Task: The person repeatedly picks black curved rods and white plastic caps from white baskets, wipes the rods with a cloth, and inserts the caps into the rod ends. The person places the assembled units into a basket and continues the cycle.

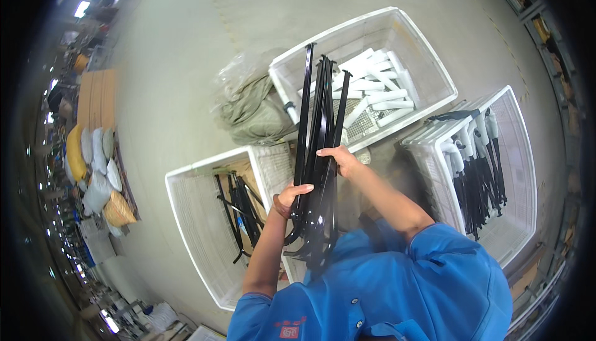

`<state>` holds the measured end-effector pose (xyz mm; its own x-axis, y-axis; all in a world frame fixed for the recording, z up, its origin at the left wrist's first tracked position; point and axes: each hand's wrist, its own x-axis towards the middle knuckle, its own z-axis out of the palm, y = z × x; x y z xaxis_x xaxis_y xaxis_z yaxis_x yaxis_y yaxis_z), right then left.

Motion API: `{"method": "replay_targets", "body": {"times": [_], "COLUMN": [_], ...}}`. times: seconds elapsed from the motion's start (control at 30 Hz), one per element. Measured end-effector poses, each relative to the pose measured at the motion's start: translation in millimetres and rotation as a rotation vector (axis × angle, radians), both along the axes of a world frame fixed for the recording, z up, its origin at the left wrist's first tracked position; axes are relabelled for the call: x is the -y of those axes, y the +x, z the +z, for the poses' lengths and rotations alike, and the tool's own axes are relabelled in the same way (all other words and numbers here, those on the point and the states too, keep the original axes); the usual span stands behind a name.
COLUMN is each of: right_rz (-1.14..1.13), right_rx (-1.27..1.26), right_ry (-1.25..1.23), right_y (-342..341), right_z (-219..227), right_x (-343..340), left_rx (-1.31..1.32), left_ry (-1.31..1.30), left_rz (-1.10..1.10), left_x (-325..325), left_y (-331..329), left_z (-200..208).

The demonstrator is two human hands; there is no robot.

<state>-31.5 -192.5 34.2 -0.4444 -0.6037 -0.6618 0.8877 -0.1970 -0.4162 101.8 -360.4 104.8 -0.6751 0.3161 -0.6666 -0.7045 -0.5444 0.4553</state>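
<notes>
A bundle of long black metal tubes (321, 117), bent at their near ends and fitted with small end plates at the far ends, stands before my chest. My left hand (293, 193) is wrapped round its left side, thumb across the front. Higher up, my right hand (337, 158) grips the right side, fingers hidden behind the tubes. Past the bundle lies a white crate (428, 52) holding several white sleeves (379, 89). More black tubes (241, 207) rest in the crate (192, 266) at my left.
On the right stands another white crate (524, 154) with black tubes (481, 192) capped by white sleeves. A grey-green cloth heap (257, 111) and clear plastic lie beside the far crate. Stuffed sacks (96, 173) and a cardboard sheet (97, 99) sit far left. Shelving (546, 36) runs along the right.
</notes>
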Motion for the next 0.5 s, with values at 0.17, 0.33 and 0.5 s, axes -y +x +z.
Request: {"method": "replay_targets", "body": {"times": [0.17,0.33,0.5], "right_rz": [0.126,0.159,0.250], "right_rx": [0.235,0.122,-0.071], "right_ry": [0.052,0.351,0.461], "right_y": [-118,-185,-196], "right_z": [-102,-172,-227], "right_x": [-20,-23,-26], "left_rx": [0.274,0.389,0.346], "left_ry": [0.236,0.117,-0.350], "left_rz": [0.087,0.165,0.034], "left_x": [-30,-51,-61], "left_y": [-115,-186,-218], "left_z": [-78,-176,-254]}}
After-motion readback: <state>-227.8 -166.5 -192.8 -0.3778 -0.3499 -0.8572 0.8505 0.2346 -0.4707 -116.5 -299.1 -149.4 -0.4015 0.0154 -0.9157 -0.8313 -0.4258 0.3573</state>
